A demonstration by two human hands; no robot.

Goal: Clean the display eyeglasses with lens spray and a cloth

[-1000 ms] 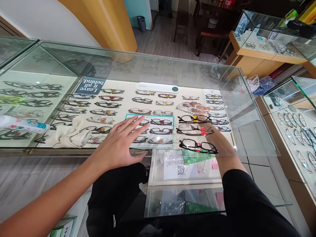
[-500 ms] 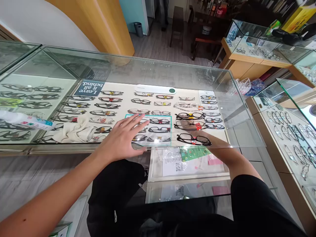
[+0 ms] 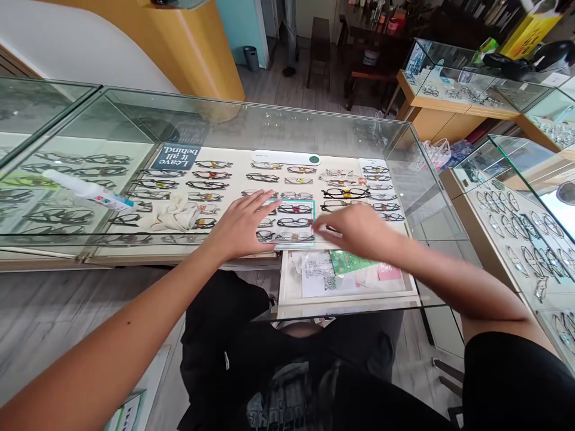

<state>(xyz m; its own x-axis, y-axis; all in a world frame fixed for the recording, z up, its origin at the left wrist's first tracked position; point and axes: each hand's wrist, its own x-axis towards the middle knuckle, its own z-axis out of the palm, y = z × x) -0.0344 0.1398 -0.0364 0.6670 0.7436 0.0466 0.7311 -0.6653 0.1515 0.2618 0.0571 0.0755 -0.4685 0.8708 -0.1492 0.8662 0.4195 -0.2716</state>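
My left hand (image 3: 242, 224) lies with spread fingers on the glass top of a display case (image 3: 233, 248), over rows of eyeglasses. Under its fingers is a teal-edged card with several pairs, among them dark eyeglasses (image 3: 294, 222). My right hand (image 3: 353, 226) hovers above the glass at the case's near edge, its fingers curled together and the tips blurred. Whether it holds something small cannot be made out. Just beyond it lie black-framed eyeglasses (image 3: 345, 193) with a yellow tag. The hand partly covers another dark pair (image 3: 335, 206).
On the glass to the left lie a beige cloth (image 3: 173, 215) and a white bottle (image 3: 90, 191). Below the case's near edge is a white drawer (image 3: 287, 287) with papers. More display cases (image 3: 516, 239) stand at right. A person's legs (image 3: 291, 36) show at the back.
My right hand has come out from under the glass, where it was among the black-framed eyeglasses, and is now above the top. My left hand stays spread on the glass. The view has shifted slightly.
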